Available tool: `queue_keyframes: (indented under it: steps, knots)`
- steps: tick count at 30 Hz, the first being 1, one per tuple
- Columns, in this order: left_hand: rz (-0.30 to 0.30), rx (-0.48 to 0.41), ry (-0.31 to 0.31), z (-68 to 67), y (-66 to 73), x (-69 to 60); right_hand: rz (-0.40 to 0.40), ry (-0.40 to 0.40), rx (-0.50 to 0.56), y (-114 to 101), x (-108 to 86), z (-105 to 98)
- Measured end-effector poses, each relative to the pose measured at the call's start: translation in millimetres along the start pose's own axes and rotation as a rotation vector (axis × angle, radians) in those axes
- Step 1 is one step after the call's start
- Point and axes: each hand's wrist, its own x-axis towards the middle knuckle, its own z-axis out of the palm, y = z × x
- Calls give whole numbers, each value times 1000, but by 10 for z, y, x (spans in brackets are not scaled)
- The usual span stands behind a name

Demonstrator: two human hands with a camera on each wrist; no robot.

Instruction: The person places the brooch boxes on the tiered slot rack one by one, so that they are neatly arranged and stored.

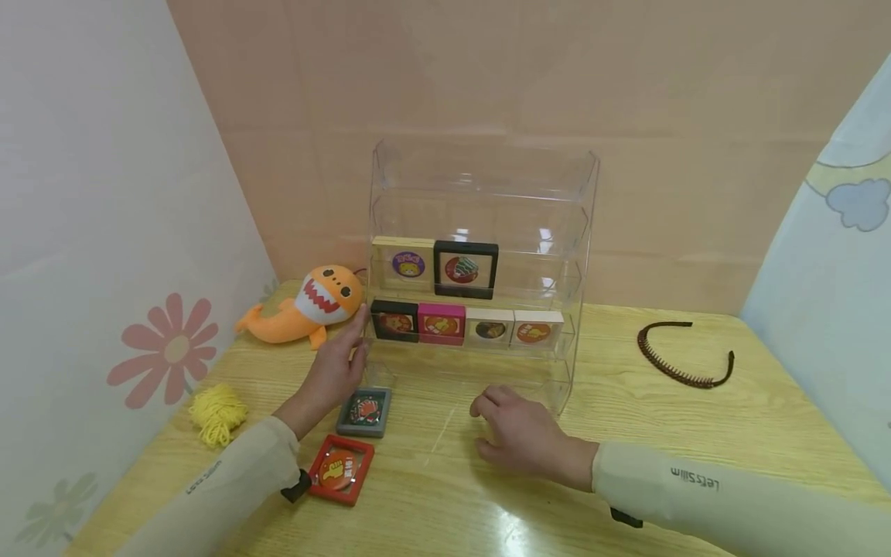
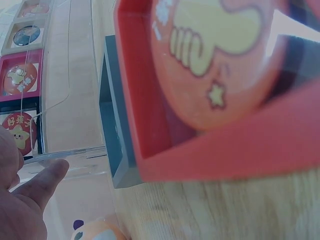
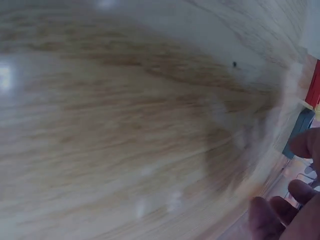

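A clear tiered display rack (image 1: 536, 267) stands on the table, holding several small framed badges on two of its tiers. My left hand (image 1: 336, 370) is at the rack's left side, index finger extended along its edge; the left wrist view shows its thumb (image 2: 46, 182) by the clear panel. The black-framed badge (image 1: 394, 322) is closest to those fingers. My right hand (image 1: 518, 429) is low in front of the rack, fingers loosely bent and holding nothing. A grey-framed badge (image 1: 365, 412) and a red-framed badge (image 1: 341, 469) lie on the table beside my left forearm.
An orange shark plush (image 1: 299, 309) lies left of the rack, with a bundle of yellow yarn (image 1: 218, 415) nearer the left edge. On the right of the table (image 1: 752, 456) lies a dark toothed headband (image 1: 671, 371). Walls enclose the back and both sides.
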Motion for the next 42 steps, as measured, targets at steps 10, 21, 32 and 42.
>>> queue_keyframes:
  steps: [10, 21, 32, 42]
  knots:
    - [0, -1, -11, 1, -12, -5, -59, -184, -35, -214, 182, 112]
    - [-13, 5, -13, -8, -4, -4, -52, -245, 27, -464, 509, 242]
    - [-11, -2, 4, 8, 5, 9, 27, -115, 16, -554, 856, 481]
    - [3, -14, 5, 19, -30, 6, 86, -92, 74, -644, 1022, 581]
